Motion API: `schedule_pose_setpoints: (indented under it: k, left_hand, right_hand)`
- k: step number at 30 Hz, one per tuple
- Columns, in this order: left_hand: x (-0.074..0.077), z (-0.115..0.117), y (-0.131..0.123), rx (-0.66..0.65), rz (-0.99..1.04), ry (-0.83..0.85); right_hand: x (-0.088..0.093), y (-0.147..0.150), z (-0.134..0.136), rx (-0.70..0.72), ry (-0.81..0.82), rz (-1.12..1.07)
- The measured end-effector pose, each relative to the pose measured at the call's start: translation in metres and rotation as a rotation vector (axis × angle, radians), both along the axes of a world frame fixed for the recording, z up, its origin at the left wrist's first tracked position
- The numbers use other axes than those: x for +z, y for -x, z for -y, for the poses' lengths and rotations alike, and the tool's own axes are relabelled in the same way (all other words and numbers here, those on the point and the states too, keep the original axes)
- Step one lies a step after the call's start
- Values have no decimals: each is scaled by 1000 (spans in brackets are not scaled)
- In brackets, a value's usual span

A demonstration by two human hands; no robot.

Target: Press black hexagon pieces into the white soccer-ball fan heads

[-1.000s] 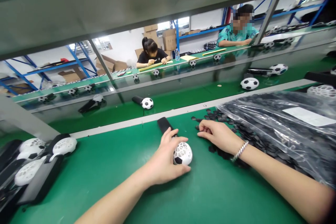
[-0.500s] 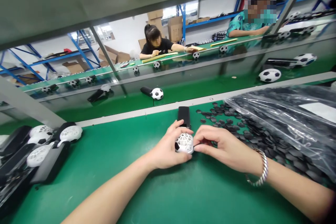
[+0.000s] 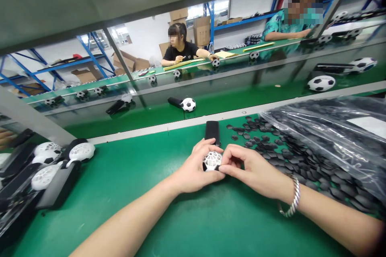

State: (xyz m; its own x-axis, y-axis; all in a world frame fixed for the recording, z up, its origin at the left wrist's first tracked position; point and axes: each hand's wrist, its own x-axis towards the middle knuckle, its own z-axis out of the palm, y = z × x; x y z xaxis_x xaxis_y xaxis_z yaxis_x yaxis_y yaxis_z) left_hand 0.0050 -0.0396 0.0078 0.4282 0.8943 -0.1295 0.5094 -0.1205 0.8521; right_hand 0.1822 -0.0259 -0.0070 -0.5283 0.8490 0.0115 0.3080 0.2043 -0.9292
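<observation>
A white soccer-ball-shaped head with an openwork top sits on the green worktop in front of me, joined or close to a black handle that points away. My left hand is closed round the ball's left side, fingers over the far side and thumb along the near side. On the right, my right hand pinches a small black patch against the ball's lower right side; the fingertips hide most of it. Another black patch shows on the ball's left.
Many loose black patches spill from a clear plastic bag on the right. Several ball-headed pieces are piled at left. Beyond the pale ledge, more lie on the green belt. Two people sit across from me.
My right hand has moved slightly left, bringing the black patch from just beside the ball onto its side. Pieces on the near belt have shifted right. A hand appears at the far left.
</observation>
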Motion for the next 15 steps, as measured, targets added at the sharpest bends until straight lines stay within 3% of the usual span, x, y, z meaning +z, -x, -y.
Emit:
schedule_pose_setpoints:
  k: [7,9,13,15]
  left_hand:
    - [-3,0,-5,24,20,-44]
    - [-5,2,-6,26,30,-48]
    - [-6,4,-7,0,58,-15]
    - [-6,2,-5,-7,65,-5]
  right_hand:
    - [-5,-1,-11,60,64,-29]
    - [-9,-12,-25,9,-52,65]
    - [-33,-49,-60,-357,-449,474]
    - [-49,-63,-73,-352,-484,598]
